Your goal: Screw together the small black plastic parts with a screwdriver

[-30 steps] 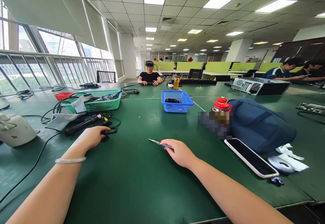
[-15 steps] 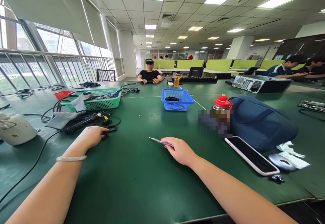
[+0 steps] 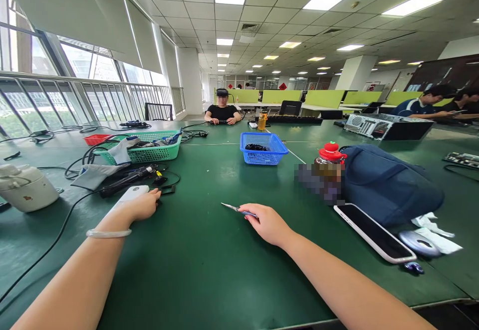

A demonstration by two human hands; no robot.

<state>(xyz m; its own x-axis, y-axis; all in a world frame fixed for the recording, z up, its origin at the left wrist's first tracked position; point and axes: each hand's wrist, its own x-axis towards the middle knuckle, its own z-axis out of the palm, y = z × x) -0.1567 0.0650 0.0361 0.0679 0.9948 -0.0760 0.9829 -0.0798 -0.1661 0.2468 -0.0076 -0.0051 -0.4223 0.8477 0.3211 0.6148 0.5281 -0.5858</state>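
Observation:
My left hand (image 3: 141,206) rests on the green table (image 3: 209,260), fingers curled round something small and dark by a black cable; what it grips is hidden. A white device (image 3: 129,195) lies just behind the wrist, which wears a pale bangle. My right hand (image 3: 266,224) is closed on thin metal tweezers (image 3: 234,209), whose tip points left over the table.
A green basket (image 3: 144,149) of cables and a black tool sit far left, a white appliance (image 3: 26,189) at the left edge. A blue basket (image 3: 263,148), a red-capped jar, a blue bag (image 3: 385,183) and a phone (image 3: 374,234) stand right. People sit at the far side.
My left hand has slid back slightly, uncovering the white device behind it. The view has shifted a little; my right hand and the tweezers stay put.

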